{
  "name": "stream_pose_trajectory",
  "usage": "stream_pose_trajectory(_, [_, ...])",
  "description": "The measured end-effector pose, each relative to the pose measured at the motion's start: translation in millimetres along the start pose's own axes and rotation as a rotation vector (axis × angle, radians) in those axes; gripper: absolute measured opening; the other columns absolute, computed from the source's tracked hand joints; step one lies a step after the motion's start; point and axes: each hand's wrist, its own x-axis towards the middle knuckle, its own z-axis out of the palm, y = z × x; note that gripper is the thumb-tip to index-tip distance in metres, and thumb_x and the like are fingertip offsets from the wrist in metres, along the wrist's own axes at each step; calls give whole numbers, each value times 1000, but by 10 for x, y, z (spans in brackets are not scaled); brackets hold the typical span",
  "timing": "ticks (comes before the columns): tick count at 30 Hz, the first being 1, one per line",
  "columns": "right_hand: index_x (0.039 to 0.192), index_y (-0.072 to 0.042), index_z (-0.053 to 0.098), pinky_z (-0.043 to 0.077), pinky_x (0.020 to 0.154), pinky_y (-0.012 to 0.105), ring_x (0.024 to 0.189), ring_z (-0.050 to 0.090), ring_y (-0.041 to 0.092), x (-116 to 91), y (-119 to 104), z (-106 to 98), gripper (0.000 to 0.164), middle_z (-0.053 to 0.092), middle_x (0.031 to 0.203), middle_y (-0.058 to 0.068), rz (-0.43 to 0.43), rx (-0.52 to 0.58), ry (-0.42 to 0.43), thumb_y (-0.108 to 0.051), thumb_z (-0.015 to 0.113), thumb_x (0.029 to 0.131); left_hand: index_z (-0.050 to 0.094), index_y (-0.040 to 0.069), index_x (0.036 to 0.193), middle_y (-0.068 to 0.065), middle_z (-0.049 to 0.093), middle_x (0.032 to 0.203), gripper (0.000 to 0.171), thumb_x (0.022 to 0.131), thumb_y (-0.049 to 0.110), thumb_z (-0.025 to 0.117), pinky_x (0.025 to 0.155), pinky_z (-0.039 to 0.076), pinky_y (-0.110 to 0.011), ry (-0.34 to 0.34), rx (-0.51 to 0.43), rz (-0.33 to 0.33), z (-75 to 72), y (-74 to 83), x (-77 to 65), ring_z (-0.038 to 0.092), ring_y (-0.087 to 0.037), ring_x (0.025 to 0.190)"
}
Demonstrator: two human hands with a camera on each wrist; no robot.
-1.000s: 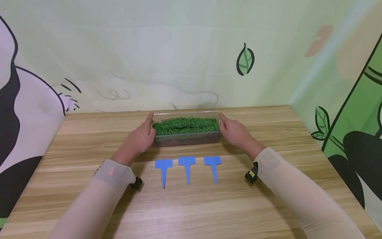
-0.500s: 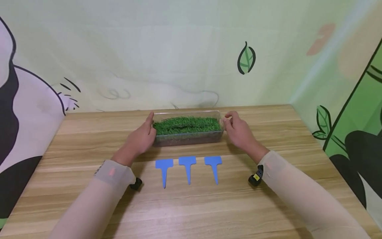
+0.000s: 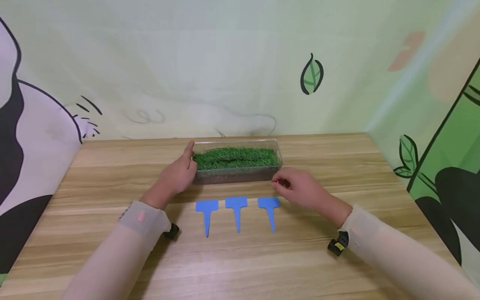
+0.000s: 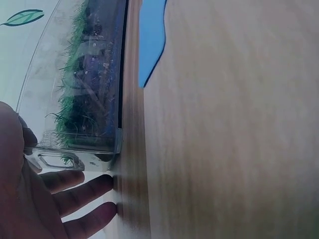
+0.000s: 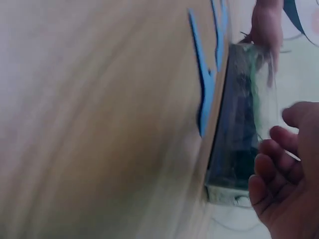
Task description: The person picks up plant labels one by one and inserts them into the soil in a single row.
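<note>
A clear plastic box (image 3: 238, 176) with green artificial grass (image 3: 240, 156) in it stands near the table's back edge. My left hand (image 3: 175, 173) holds its left end by the rim, index finger along the edge; in the left wrist view its other fingers (image 4: 82, 196) lie beside the end wall's handle. My right hand (image 3: 300, 187) hovers off the box's front right corner, fingers loosely bent, holding nothing. Three blue T-shaped plant labels (image 3: 206, 208), (image 3: 236, 204), (image 3: 268, 203) lie in a row before the box, stems towards me. The right hand is nearest the rightmost label.
The wooden table (image 3: 240, 266) runs back to a printed cloth backdrop (image 3: 187, 75) close behind the box. Each wrist carries a small black camera, such as the right one (image 3: 337, 246).
My right hand has let go of the box's right end and moved forward and down towards the rightmost plant label. My left hand and the labels stay where they were.
</note>
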Motion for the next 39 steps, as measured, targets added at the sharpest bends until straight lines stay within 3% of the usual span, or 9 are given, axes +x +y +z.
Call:
stream_pose_trajectory(5, [121, -8, 71, 47, 70, 29, 79, 56, 14, -74, -34, 109, 42, 64, 96, 0, -42, -108, -117, -38, 72, 92, -17, 24, 160, -16, 28, 163, 63, 105, 31, 14, 63, 45, -42, 5, -1, -1, -17, 12, 3, 54, -38, 129])
stream_pose_trajectory(10, [133, -11, 64, 48, 83, 36, 97, 56, 17, -154, -48, 158, 68, 62, 113, 4, -50, -171, -206, -55, 76, 83, -19, 25, 159, -17, 27, 163, 63, 106, 31, 14, 79, 48, -47, -9, -13, 3, 10, 12, 0, 49, -38, 135])
stream_pose_trajectory(13, [137, -11, 61, 48, 91, 40, 107, 54, 21, -182, -45, 180, 79, 60, 121, 6, -48, -202, -236, -62, 77, 79, -21, 28, 158, -17, 24, 164, 63, 106, 32, 14, 74, 47, -47, -20, -34, -7, 19, 16, -11, 63, -38, 104])
stream_pose_trajectory(17, [137, -11, 61, 46, 96, 44, 113, 52, 24, -202, -26, 206, 82, 58, 126, 7, -34, -234, -244, -64, 77, 77, -22, 31, 157, -15, 22, 165, 62, 106, 33, 15, 63, 44, -45, -21, -49, -14, 18, 31, -20, 56, -33, 73])
stream_pose_trajectory(19, [136, -11, 62, 46, 96, 44, 112, 52, 25, -205, -22, 217, 80, 58, 126, 7, -30, -236, -239, -63, 78, 76, -21, 30, 157, -16, 23, 165, 62, 106, 32, 14, 74, 47, -46, -16, -41, -6, 12, 32, -20, 63, -35, 97])
stream_pose_trajectory(23, [133, -12, 64, 46, 96, 44, 111, 52, 25, -192, -11, 236, 76, 58, 124, 7, -21, -237, -231, -60, 80, 76, -19, 26, 159, -17, 24, 164, 62, 106, 31, 14, 98, 43, -51, -12, -29, 0, -3, 22, -20, 48, -38, 136])
stream_pose_trajectory(30, [121, -11, 67, 46, 94, 44, 107, 53, 26, -150, -11, 207, 69, 58, 119, 8, 2, -213, -254, -56, 85, 72, -18, 25, 159, -17, 24, 164, 62, 106, 31, 13, 98, 43, -52, -21, -22, -9, -24, 33, -25, 44, -39, 140])
stream_pose_trajectory(34, [117, -9, 67, 46, 89, 42, 102, 53, 26, -121, -26, 181, 68, 59, 116, 9, -4, -221, -267, -55, 87, 71, -17, 25, 160, -18, 25, 163, 62, 106, 32, 13, 111, 37, -55, -26, -34, 0, -37, 12, -24, 35, -40, 145])
stream_pose_trajectory(39, [117, -9, 67, 46, 86, 40, 100, 52, 24, -110, -30, 171, 68, 59, 115, 9, 6, -217, -278, -54, 87, 70, -10, 39, 159, -14, 25, 164, 63, 106, 44, 24, 114, 31, -61, -34, -132, 15, -57, -108, -16, 35, -42, 144])
